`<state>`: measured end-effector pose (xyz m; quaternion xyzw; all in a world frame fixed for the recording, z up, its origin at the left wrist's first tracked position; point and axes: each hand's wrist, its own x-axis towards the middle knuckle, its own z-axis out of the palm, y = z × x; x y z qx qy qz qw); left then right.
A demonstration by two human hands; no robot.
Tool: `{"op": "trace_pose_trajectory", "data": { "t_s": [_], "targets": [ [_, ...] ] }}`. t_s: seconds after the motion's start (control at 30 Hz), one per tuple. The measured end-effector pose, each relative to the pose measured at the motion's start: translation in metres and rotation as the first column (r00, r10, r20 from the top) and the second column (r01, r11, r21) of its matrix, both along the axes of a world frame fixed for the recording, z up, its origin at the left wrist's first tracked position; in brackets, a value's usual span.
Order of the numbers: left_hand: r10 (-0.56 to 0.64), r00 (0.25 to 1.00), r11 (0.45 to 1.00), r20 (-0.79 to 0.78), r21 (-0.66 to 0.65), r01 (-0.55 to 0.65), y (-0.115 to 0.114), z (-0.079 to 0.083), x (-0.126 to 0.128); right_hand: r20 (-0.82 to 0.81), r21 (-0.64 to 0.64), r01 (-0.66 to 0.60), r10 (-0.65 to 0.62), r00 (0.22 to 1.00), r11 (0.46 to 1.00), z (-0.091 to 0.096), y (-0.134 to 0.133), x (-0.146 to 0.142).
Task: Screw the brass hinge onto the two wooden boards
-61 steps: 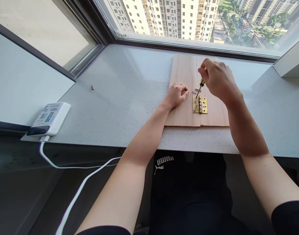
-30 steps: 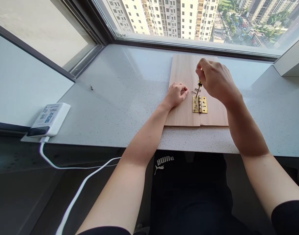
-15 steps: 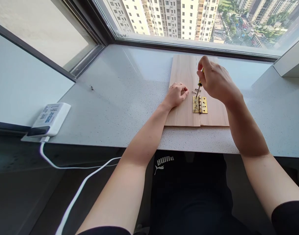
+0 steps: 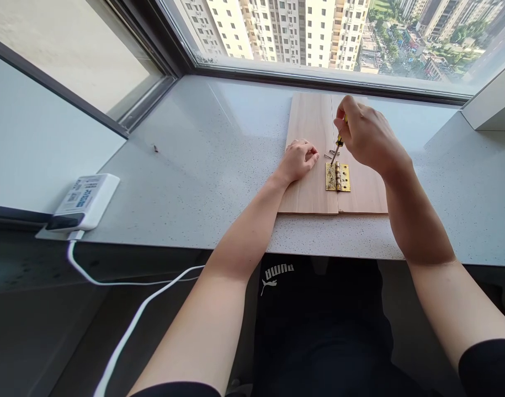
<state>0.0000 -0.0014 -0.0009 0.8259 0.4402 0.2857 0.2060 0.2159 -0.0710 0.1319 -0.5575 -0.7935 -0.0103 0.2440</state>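
Two pale wooden boards (image 4: pixel 310 127) lie side by side on the grey speckled sill. A brass hinge (image 4: pixel 338 177) spans their seam near the front. My right hand (image 4: pixel 366 138) is closed round a small yellow-and-black screwdriver (image 4: pixel 339 144), whose tip points down at the hinge's upper left corner. Loose screws (image 4: pixel 330 154) lie just above the hinge. My left hand (image 4: pixel 298 159) rests on the left board with its fingers curled under, beside the hinge; whether anything is in them is hidden.
A single screw (image 4: pixel 155 148) lies on the sill (image 4: pixel 202 182) to the left. A white box (image 4: pixel 84 199) with a white cable (image 4: pixel 123 309) sits at the sill's left front corner. The window frame runs along the back.
My right hand has shifted slightly round the screwdriver handle, fingers turning it, while the tip stays at the hinge. My left hand has kept still.
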Motion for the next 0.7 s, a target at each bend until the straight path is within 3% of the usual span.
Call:
{"op": "trace_pose_trajectory", "data": {
  "t_s": [0.13, 0.33, 0.53, 0.7],
  "targets": [
    [0.005, 1.000, 1.000, 0.000, -0.007, -0.005, 0.000, 0.000, 0.000, 0.008, 0.004, -0.057, 0.057, 0.998, 0.998, 0.001, -0.008, -0.007],
    [-0.003, 1.000, 1.000, 0.005, 0.000, 0.003, 0.001, -0.001, -0.001, -0.038, -0.022, 0.104, -0.104, 0.994, 0.994, -0.004, 0.000, -0.010],
    [-0.002, 1.000, 1.000, -0.001, 0.001, 0.002, 0.000, 0.000, -0.001, 0.011, -0.049, -0.057, 0.058, 0.998, 0.997, 0.004, -0.011, -0.005],
    [-0.003, 1.000, 1.000, -0.013, -0.002, 0.003, 0.000, 0.000, -0.001, -0.026, 0.045, -0.002, 0.003, 1.000, 0.999, -0.001, -0.004, -0.002]
  ]
}}
